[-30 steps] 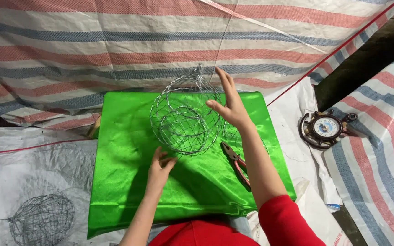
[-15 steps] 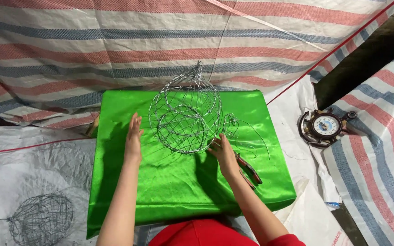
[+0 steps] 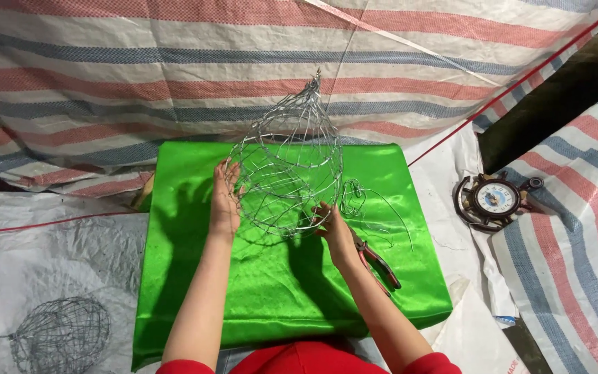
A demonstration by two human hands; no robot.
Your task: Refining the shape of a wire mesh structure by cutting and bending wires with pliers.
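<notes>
Head view, looking down. A wire cage [image 3: 286, 163], teardrop-shaped with a twisted tip at 12 o'clock, is held upright over a green cloth [image 3: 195, 291]. The left hand [image 3: 224, 197] is spread flat against the cage at its 9 o'clock side; the right hand [image 3: 333, 228] is closed on the bottom rim at 5 o'clock. Loose wire [image 3: 372, 201] trails at 3 o'clock of the cage, and red-handled pliers [image 3: 379, 262] lie just beside the right wrist.

Risks, as judged: fingers could be scratched by cut wire ends on the rim; the satin cloth could be snagged by the cage base; the loose wire could be caught and dragged if the cage is turned; the thin frame could be bent by too tight a squeeze.

Room: bare cloth lies at 6 and 7 o'clock. The cloth's edge at 3 o'clock is near the pliers. A round clock [image 3: 496, 201] sits well apart at 3 o'clock, a second cage [image 3: 57, 339] at 8 o'clock, a striped tarp [image 3: 105, 76] behind.
</notes>
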